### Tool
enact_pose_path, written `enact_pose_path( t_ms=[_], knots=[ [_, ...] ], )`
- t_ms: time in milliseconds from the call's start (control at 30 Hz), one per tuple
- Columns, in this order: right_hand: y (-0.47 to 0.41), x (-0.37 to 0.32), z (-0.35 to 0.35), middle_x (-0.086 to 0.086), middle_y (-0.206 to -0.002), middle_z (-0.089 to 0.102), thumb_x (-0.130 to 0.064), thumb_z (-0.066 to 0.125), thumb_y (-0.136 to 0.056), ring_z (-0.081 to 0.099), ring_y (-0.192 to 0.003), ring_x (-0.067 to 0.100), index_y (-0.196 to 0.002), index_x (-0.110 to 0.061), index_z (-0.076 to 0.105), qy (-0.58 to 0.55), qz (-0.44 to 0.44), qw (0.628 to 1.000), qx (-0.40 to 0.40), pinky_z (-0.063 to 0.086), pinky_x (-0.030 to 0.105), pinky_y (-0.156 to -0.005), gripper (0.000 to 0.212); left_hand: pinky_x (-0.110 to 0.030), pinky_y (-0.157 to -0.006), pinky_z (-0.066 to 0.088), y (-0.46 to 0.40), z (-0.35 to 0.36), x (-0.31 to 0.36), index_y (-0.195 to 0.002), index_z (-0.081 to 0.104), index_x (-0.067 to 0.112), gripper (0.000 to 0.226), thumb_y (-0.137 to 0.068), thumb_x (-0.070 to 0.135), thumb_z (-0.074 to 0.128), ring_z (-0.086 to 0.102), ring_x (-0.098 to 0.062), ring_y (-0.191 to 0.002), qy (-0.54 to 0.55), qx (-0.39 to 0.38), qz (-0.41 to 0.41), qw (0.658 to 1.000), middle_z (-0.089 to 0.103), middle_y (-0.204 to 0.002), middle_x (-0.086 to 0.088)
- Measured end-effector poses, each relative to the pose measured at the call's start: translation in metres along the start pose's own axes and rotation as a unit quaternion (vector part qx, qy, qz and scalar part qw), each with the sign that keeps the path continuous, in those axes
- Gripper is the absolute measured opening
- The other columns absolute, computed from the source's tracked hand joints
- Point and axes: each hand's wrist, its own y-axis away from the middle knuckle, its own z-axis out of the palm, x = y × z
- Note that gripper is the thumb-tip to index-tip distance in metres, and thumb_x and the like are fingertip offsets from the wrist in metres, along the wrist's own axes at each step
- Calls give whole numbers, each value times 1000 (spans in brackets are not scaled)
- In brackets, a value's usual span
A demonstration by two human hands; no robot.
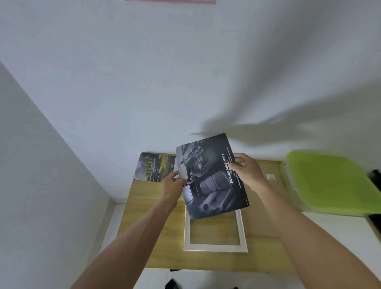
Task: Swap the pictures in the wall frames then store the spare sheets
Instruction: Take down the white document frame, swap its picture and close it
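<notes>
A dark printed sheet (210, 177) showing a car interior and the words "ROBUST SIMPLICITY" hangs tilted above a small wooden table (144, 227). My left hand (173, 186) pinches its left edge and my right hand (245, 170) grips its right edge. Under the sheet a white picture frame (214, 246) lies flat on the table, its upper part hidden by the sheet. A second sheet (155, 167) with a landscape picture lies at the table's far left corner, against the wall.
A lime-green plastic lid or box (332, 181) sits to the right of the table. White walls stand ahead and to the left. A pink-edged frame (171, 1) shows at the top of the wall. White floor surrounds the table.
</notes>
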Motion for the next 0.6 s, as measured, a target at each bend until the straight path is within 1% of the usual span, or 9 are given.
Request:
enact_pose_path(
  t_ms=[33,100,200,267,333,433,500,533,600],
  knots=[
    [1,9,0,-5,-92,73,-22,69,-88,71,-80,11,-115,-26,63,31,3,1000,3,57,31,-78,28,-22,-57,51,0,0,-3,-117,62,12,41,-81,-7,60,71,-12,-70,-12,-8,-1,1000,75,-87,-11],
    [7,24,1,-9,-92,69,-24,67,-90,66,-78,6,-115,-27,60,71,19,997,-12,50,23,-70,26,-24,-57,53,-1,1,-9,-121,63,8,42,-81,-7,61,70,-13,-69,-41,-15,-4,999,75,-86,-11],
    [16,51,5,-13,-84,63,-23,66,-90,61,-72,-1,-118,-28,54,91,59,993,-45,43,17,-60,31,-24,-63,52,3,4,-15,-118,63,15,41,-83,-6,62,68,-17,-73,-86,-17,-6,996,73,-83,-7],
    [18,70,9,-11,-89,66,-23,68,-86,65,-78,6,-121,-27,56,91,85,990,-66,54,25,-71,37,-19,-58,47,7,8,-17,-110,59,27,43,-83,-7,62,64,-12,-68,-126,-23,-2,992,71,-79,-1],
    [19,86,15,-6,-100,69,-20,69,-84,66,-86,11,-126,-24,56,109,95,986,-85,56,34,-85,44,-21,-55,44,7,11,-24,-105,68,25,44,-79,-9,61,59,-13,-63,-172,-36,8,984,72,-74,1],
    [21,102,20,4,-122,67,-14,70,-84,64,-103,20,-139,-14,50,136,96,983,-84,49,30,-89,59,-16,-47,40,7,18,-33,-101,73,25,43,-76,-7,60,56,-11,-58,-270,-35,36,962,70,-70,2],
    [18,114,23,6,-119,69,-13,69,-81,65,-106,23,-137,-13,52,148,95,982,-74,51,33,-91,59,-10,-42,37,6,24,-40,-97,74,20,32,-77,-4,66,56,-8,-57,-319,-32,39,946,68,-70,1],
    [15,123,26,7,-118,69,-15,69,-79,66,-105,24,-137,-13,53,159,96,980,-75,52,34,-92,60,-11,-43,40,5,27,-45,-95,75,16,26,-77,-1,69,58,-9,-59,-343,-31,33,938,68,-72,1],
    [10,142,31,13,-116,66,-19,68,-78,66,-96,24,-142,-13,50,181,110,973,-88,53,35,-91,66,-25,-54,53,3,30,-56,-90,74,12,17,-74,6,75,63,-16,-66,-391,-26,29,920,69,-79,-2]
  ],
)
